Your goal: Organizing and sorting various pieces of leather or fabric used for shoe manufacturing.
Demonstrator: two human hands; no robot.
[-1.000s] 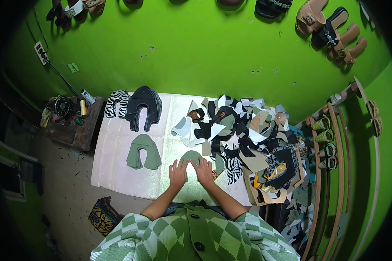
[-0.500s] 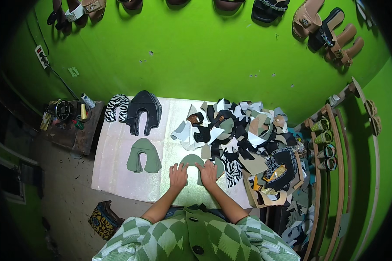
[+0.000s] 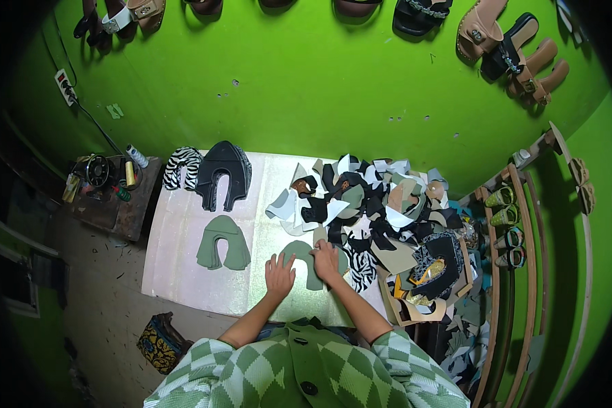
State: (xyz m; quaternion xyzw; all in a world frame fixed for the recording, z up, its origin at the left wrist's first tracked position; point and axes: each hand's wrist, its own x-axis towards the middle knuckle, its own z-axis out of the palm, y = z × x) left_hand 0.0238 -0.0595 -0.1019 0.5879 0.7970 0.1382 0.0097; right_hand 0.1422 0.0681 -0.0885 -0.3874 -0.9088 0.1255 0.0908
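Left hand (image 3: pixel 279 275) lies flat on green piece (image 3: pixel 296 249), fingers slightly spread, gripping nothing. Right hand (image 3: pixel 326 262): fingers curled at its right side; grip unclear.

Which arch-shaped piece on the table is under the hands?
The green arch beneath the left hand and right hand; the green stack at left, zebra-striped arch and black stack lie apart.

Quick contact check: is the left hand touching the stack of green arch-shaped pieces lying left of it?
Apart. The head view shows a strip of pale tabletop between the left hand and the green stack's right edge.
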